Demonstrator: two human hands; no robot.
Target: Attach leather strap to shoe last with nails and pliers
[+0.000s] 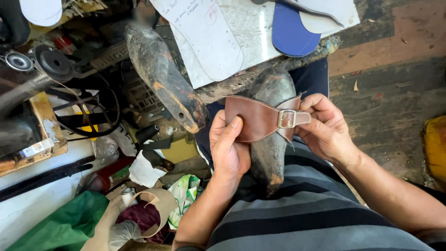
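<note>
Gripping one brown buckled strap (260, 120): both hands, left (227, 146), right (325, 128) | two shoe lasts (272, 139)

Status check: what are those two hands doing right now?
Left hand presses brown leather strap onto dark shoe last. Right hand grips buckle end. Second last beside, apart.

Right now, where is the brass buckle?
In the head view, the brass buckle sits right of centre on the brown leather strap, which is draped over the dark shoe last, beside the right hand.
</note>
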